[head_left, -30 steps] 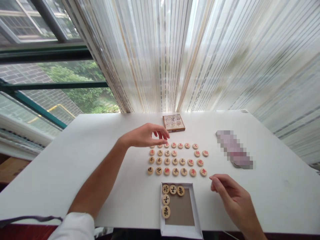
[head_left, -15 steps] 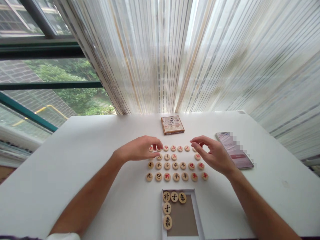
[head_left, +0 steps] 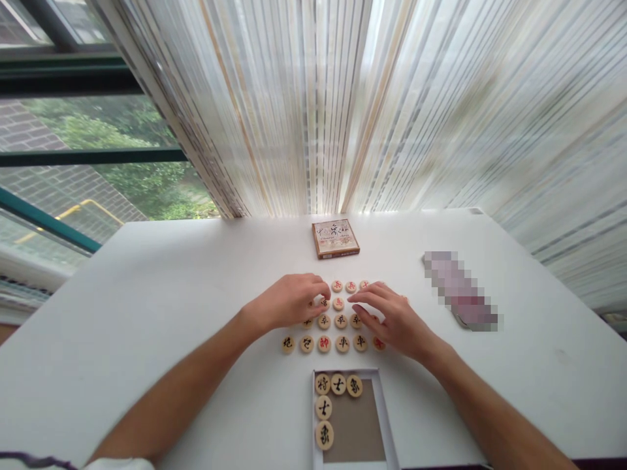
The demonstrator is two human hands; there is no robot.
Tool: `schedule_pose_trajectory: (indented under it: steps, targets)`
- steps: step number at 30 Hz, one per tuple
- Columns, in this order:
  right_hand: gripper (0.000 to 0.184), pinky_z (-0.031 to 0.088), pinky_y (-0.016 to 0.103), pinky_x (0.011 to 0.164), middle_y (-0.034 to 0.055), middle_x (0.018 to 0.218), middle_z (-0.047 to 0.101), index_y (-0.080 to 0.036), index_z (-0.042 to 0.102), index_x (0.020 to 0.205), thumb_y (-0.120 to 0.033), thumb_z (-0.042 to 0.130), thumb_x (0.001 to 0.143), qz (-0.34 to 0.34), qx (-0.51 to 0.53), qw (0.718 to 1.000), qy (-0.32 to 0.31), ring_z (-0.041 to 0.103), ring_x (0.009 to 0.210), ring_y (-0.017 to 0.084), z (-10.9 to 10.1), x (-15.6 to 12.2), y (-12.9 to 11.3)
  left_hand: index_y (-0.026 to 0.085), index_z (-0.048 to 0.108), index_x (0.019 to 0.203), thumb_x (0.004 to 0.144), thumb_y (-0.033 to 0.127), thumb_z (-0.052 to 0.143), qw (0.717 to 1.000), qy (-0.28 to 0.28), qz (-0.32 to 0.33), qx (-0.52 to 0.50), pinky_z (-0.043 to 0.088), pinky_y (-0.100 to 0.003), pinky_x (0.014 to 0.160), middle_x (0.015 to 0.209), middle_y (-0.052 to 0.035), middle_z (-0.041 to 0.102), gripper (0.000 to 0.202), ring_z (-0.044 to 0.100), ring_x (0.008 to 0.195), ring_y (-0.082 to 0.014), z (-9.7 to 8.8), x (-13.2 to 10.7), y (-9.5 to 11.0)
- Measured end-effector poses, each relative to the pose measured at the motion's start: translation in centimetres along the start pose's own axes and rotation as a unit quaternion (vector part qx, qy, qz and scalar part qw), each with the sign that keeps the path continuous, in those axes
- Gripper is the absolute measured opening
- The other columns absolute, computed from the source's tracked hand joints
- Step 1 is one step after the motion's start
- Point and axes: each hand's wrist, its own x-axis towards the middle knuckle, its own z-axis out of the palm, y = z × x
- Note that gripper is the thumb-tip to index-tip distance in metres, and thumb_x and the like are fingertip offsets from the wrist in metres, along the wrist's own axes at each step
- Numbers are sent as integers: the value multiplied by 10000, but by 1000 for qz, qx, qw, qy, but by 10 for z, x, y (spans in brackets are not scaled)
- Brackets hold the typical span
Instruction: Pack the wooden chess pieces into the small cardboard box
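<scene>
Round wooden chess discs [head_left: 341, 320] with red and black characters lie in rows on the white table [head_left: 161, 307]. My left hand [head_left: 289, 301] rests over the left part of the rows, fingers curled, fingertips at a disc near the middle. My right hand [head_left: 392, 316] lies over the right part, fingers stretched toward the left hand and covering several discs. An open white box [head_left: 388, 424] with a brown floor sits at the near edge and holds several black-marked discs [head_left: 324, 408] along its left and top sides.
A small square printed box lid [head_left: 336, 238] lies at the far middle of the table. A phone [head_left: 460, 290], blurred out, lies to the right. Striped curtains hang behind the table, and a window shows on the left.
Both hands have drawn nearer to me and closer together over the rows. A second ago the right hand was down by the box, then it rose to the far row.
</scene>
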Motion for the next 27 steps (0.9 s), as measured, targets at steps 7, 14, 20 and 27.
schedule_pose_trajectory:
  steps: [7,14,20,27]
  targets:
    - [173,536,419,850,81,987,707,-252,677,1111,-204,552,1001,7,16,1000,11,641,946,245,-2,-1,0,229,665,969,954,283,608,1000,2,7,11,429,-264,706,937,-5,694,80,651,853,-180,7,2,-1]
    - [148,516,394,829,65,943,701,-251,679,1076,-202,564,995,12,20,1000,7,627,895,234,-2,-1,-2,226,653,968,952,290,606,1000,-2,-1,21,423,-265,694,917,-1,692,82,651,836,-181,8,3,-1]
    - [146,514,393,825,68,935,703,-239,680,1071,-193,565,995,9,19,1000,5,623,884,229,-1,-1,-1,208,633,984,926,307,638,999,0,-21,47,419,-271,669,893,-14,691,115,647,801,-191,11,6,-1]
    - [167,582,381,792,74,976,741,-240,688,1106,-245,558,1001,62,66,996,19,687,890,223,-2,0,-8,201,627,1009,918,317,649,998,50,-6,36,470,-287,700,928,-29,720,149,670,802,-195,-1,1,6]
